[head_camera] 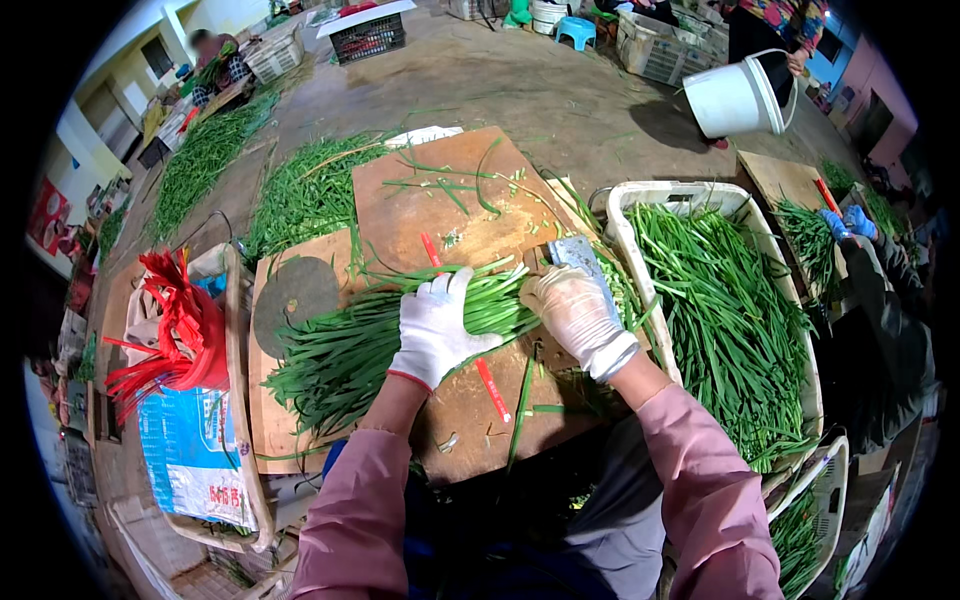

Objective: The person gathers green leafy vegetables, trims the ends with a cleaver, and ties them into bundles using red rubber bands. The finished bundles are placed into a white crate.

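Observation:
A thick bundle of long green garlic chives [337, 364] lies across a wooden board [450, 446], with its pale stem ends to the right. Over its middle rests my left hand [435, 326] in a white glove, thumb spread along the stems and gripping the bundle from above. My right hand [574, 311], also gloved, is curled at the stem ends beside a flat metal blade [577, 259]. Whether its fingers hold stems or a handle is hidden. Beneath the bundle runs a red tie strip [493, 390] bearing writing, visible at both sides.
At right stands a white plastic crate [664, 334] full of chives. Red strips [184, 322] fill a container at left, next to a dark round disc [296, 304]. A chive heap [307, 195] lies beyond. A person carries a white bucket [731, 97]; blue-gloved hands [847, 223] work at far right.

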`<act>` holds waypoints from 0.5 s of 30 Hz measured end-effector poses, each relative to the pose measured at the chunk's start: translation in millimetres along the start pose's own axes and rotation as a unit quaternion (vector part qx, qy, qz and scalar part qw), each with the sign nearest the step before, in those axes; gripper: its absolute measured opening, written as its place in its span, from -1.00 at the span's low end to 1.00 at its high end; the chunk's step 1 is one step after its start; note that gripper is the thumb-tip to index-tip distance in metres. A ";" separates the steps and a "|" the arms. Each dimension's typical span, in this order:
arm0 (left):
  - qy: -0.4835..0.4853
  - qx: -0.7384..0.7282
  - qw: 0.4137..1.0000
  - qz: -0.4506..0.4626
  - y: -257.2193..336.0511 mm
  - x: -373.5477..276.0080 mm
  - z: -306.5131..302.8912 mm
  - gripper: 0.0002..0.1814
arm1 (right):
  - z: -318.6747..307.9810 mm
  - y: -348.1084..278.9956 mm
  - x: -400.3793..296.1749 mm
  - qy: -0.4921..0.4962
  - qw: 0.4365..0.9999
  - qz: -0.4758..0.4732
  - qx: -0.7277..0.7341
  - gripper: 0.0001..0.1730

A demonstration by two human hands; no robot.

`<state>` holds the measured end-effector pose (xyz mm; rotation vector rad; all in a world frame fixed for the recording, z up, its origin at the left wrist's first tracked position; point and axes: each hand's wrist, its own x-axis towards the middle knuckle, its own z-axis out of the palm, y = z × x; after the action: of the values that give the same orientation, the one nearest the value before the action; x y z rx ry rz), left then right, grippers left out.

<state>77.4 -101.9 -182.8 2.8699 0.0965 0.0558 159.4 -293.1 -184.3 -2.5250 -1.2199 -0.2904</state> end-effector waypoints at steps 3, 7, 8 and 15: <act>0.008 0.010 1.000 0.004 -2.2 0.6 4.2 0.04 | -19.7 5.3 -1.8 0.043 0.994 -0.093 -0.024 -0.84; 0.037 0.039 0.998 0.017 -14.0 -2.3 3.6 0.07 | -63.9 36.5 -17.0 -0.361 0.925 -0.067 -0.101 -0.78; 0.041 0.038 0.998 0.020 -11.9 -1.3 3.2 0.08 | -69.5 66.6 -24.9 -0.413 0.886 -0.156 -0.143 -0.70; 0.137 -0.048 0.988 0.052 -9.7 2.5 11.4 -0.13 | -167.9 157.0 29.8 0.340 0.770 0.327 0.429 -0.70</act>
<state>79.8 -95.4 -196.3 2.7516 -0.0040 0.4615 294.2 -425.4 -49.9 -1.6092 -0.0656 -0.3215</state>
